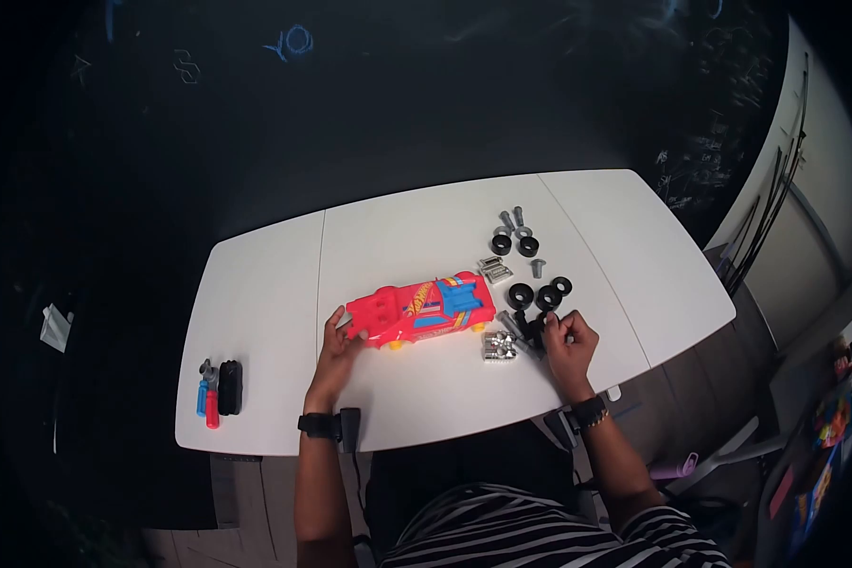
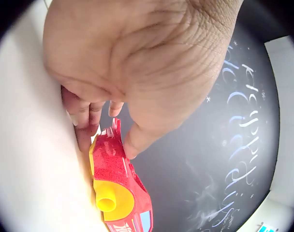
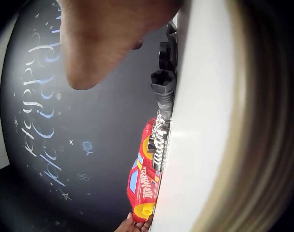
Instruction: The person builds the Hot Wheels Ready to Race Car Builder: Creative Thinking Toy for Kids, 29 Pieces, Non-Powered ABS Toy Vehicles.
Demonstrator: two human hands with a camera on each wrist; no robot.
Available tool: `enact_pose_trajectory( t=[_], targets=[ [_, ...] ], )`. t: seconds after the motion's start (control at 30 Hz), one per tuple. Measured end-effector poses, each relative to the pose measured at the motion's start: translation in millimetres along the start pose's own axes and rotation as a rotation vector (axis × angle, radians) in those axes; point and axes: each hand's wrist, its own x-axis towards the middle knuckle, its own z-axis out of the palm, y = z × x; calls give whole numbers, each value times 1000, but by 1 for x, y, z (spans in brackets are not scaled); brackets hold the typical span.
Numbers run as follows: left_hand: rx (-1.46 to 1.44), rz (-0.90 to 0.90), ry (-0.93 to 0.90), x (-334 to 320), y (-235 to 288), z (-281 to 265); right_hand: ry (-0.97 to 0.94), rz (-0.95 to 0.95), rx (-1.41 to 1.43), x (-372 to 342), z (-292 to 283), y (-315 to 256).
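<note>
A red toy car (image 1: 426, 310) with a blue window section and yellow wheel hubs stands on the white table (image 1: 256, 312). Its left end is between the thumb and fingers of my left hand (image 1: 336, 358); the left wrist view shows the thumb on the red body (image 2: 110, 154). My right hand (image 1: 570, 352), fingers bent, is over black parts (image 1: 537, 331) and grey bolts beside a chrome piece (image 1: 499, 347). Whether its fingertips hold anything is hidden. In the right wrist view, a grey bolt (image 3: 162, 92) and the chrome piece (image 3: 160, 140) lie below that hand.
Black wheels (image 1: 521, 296), another chrome piece (image 1: 493, 270) and a short grey bolt (image 1: 538, 268) lie right of the car. More bolts and two wheels (image 1: 528, 246) are behind. Tools with blue and red handles (image 1: 212, 407) lie beside a black object (image 1: 230, 386) at the left.
</note>
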Motion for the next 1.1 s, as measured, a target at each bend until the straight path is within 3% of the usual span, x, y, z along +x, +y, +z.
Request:
enact_pose_trajectory(
  t=[0.13, 0.23, 0.43, 0.63, 0.7, 0.8, 0.87, 1.03, 1.1],
  targets=[
    [-17, 4, -11, 0, 1, 0, 5, -52, -36, -2, -4, -2],
    [14, -8, 16, -1, -4, -4, 114, 34, 106, 3, -11, 11],
    [64, -68, 91, -5, 18, -4, 191, 155, 179, 80, -47, 22],
    [222, -56, 201, -5, 36, 5, 9, 318, 48, 149, -53, 19],
    [436, 142, 217, 2, 29, 1, -60, 331, -7, 157, -43, 18],
    [686, 243, 146, 2, 45, 1, -209, 355, -134, 168, -30, 24],
    [745, 271, 83, 3, 53, 2, -329, 168, -226, 173, -16, 32],
    [815, 229, -112, 7, 64, 15, -521, 70, -328, 181, 8, 73],
    [911, 294, -156, 15, 60, 19, -556, 28, -389, 179, 15, 81]
  ],
)
